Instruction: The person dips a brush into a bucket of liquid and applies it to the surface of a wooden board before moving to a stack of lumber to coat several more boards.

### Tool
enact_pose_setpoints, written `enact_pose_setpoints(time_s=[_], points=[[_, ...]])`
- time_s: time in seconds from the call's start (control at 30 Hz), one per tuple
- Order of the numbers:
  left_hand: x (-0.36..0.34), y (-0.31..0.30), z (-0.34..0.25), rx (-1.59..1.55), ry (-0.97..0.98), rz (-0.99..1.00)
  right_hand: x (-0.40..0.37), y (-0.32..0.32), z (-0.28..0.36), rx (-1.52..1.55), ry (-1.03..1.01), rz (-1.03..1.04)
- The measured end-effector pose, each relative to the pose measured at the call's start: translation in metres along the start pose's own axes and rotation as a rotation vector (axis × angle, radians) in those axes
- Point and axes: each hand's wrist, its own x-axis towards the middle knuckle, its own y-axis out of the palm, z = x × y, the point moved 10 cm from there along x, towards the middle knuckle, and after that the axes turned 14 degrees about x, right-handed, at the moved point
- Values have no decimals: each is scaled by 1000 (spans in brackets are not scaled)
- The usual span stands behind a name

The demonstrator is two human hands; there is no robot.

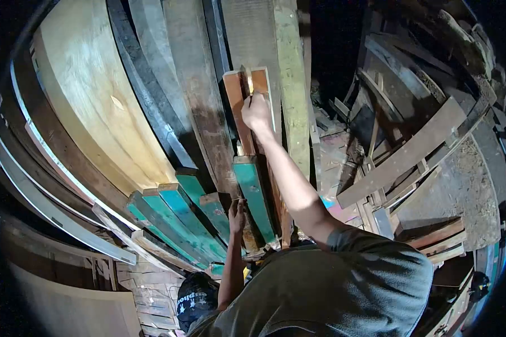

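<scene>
Clearly, a person's right hand is clenched around a slim tool over a reddish-brown board.
The board lies toward the far middle of the scene, among long planks, the slim tool's far end pointing away; nearer, the left hand is just left of a green board, and whether it grasps anything cannot be told.
</scene>
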Motion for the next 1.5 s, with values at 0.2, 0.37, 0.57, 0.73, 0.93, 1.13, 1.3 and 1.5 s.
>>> enact_pose_setpoints(time_s=[0.2,0.37,0.57,0.73,0.93,1.13,1.3,1.5], points=[[2,-3,13,-31,-25,16,-32,21,-42,71,130,-106],[5,-6,32,-4,-3,-38,-88,43,-122,-171,146,46],[2,1,24,-35,-2,62,-151,34,-182,-141,552,318],[-5,9,2,-33,-80,60,-145,20,-151,-185,535,367],[-2,12,5,-42,41,84,-89,13,-103,-13,432,249],[-3,8,3,-10,37,77,-29,3,-26,112,338,107],[-3,2,-1,0,61,61,-16,6,-26,638,292,55],[-4,2,27,12,-27,50,-66,15,-134,-7,137,20]])
